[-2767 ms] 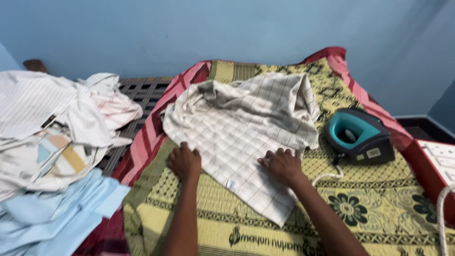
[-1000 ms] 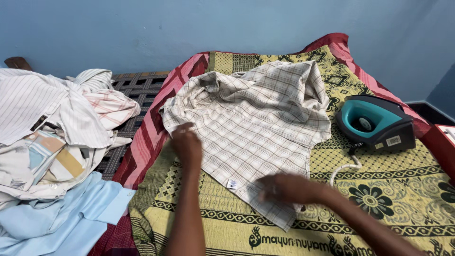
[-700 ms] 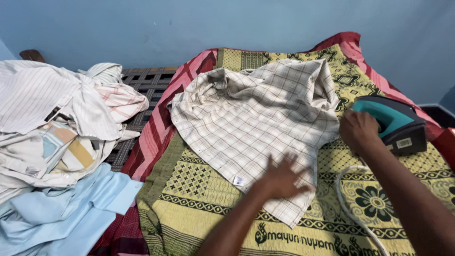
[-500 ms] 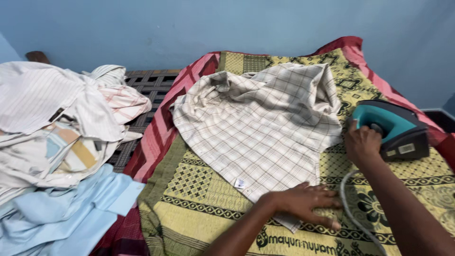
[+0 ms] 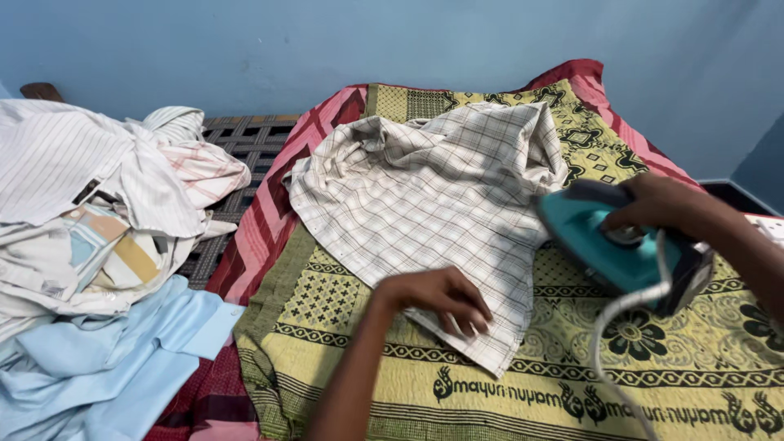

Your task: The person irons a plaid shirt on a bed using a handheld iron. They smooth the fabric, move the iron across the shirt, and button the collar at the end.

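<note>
The right hand (image 5: 665, 204) grips the handle of a teal iron (image 5: 608, 249) and holds it tilted just above the blanket (image 5: 367, 371), at the right edge of the checked shirt (image 5: 433, 192). A white cord (image 5: 616, 327) loops down from the iron's rear toward the bottom of the frame. The left hand (image 5: 445, 298) presses down on the shirt's near corner, fingers curled loosely against the cloth, gripping nothing. The shirt lies spread on the yellow patterned blanket, its far part still rumpled and bunched. The blanket has a red border and covers the bed. To the left lies a heap of clothes (image 5: 90, 212), with a light blue garment (image 5: 106, 359) at its near end. A blue wall (image 5: 327, 41) stands behind.
</note>
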